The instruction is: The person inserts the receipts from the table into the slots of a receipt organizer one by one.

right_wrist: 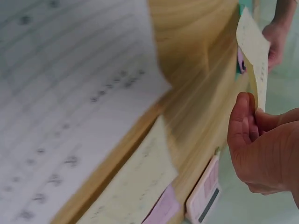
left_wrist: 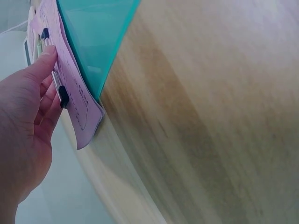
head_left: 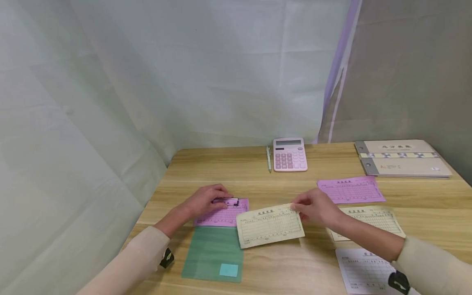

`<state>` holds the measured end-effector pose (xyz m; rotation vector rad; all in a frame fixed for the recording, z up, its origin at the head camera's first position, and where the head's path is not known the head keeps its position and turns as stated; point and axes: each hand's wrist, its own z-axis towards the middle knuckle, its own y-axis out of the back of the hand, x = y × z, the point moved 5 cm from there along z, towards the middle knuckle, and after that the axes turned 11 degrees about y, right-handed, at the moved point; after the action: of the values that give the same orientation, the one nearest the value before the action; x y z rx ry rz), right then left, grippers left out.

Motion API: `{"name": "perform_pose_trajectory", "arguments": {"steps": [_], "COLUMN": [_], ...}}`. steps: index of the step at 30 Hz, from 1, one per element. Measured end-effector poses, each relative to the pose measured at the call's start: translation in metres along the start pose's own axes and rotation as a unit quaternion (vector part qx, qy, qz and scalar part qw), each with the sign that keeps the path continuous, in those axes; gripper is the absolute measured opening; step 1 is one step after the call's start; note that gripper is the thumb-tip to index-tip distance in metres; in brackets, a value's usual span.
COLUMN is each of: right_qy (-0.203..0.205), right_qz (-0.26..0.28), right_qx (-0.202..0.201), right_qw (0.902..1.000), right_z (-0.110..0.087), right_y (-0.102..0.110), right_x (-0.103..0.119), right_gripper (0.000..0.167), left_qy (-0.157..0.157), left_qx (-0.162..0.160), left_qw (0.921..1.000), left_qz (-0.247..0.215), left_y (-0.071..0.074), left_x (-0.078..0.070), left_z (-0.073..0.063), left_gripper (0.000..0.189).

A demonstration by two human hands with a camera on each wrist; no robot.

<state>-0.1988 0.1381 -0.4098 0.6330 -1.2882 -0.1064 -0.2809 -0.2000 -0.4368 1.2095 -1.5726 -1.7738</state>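
Note:
My left hand (head_left: 207,201) is at the top of a green clipboard (head_left: 212,250), with the thumb over its metal clip (left_wrist: 57,81) and the fingers curled at the far side. A pink form (head_left: 217,217) lies on the board's upper part under the clip; its near corner curls up in the left wrist view. My right hand (head_left: 318,208) pinches a pale yellow form (head_left: 271,225) by its upper right corner. That form is raised and tilted beside the clipboard, its left edge overlapping the board in the head view.
Right of the clipboard lie another pink form (head_left: 352,190), a second yellow form (head_left: 372,221) partly behind my right forearm, and a white form (head_left: 363,270). A pink calculator (head_left: 290,155) and a pen (head_left: 268,159) sit at the back, with bound booklets (head_left: 402,159) at the back right.

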Motion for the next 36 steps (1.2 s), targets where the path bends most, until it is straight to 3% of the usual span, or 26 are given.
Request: {"name": "perform_pose_trajectory", "arguments": {"steps": [6,14,19,26,36], "right_qy": [-0.032,-0.077,-0.062,-0.013,-0.047], "right_qz": [0.059,0.06,0.009,-0.043,0.015], "right_qx": [-0.006,-0.002,0.012,-0.004,-0.011], "right_qw": [0.9977,0.9952,0.998,0.999,0.9987], "right_z": [0.016,0.034,0.038,0.043,0.05], "right_y": [-0.018,-0.044,-0.055,-0.054,-0.062], "right_x": [0.004,-0.003,-0.005,-0.001,0.0], "right_gripper": [0.009,0.007,0.007,0.008,0.006], "left_qy": [-0.004,0.006,0.014,0.012,-0.001], "left_qx": [-0.001,0.001,0.002,-0.003,-0.005], "left_qw": [0.9999,0.9999,0.9999,0.9999,0.9998], "left_qz": [0.009,0.014,0.009,0.009,0.019], "left_y": [0.0,0.0,-0.001,-0.001,-0.001], "left_x": [0.0,0.0,0.0,0.0,0.0], "left_z": [-0.001,-0.001,-0.002,-0.002,-0.001], "left_gripper": [0.037,0.037,0.038,0.037,0.037]}}
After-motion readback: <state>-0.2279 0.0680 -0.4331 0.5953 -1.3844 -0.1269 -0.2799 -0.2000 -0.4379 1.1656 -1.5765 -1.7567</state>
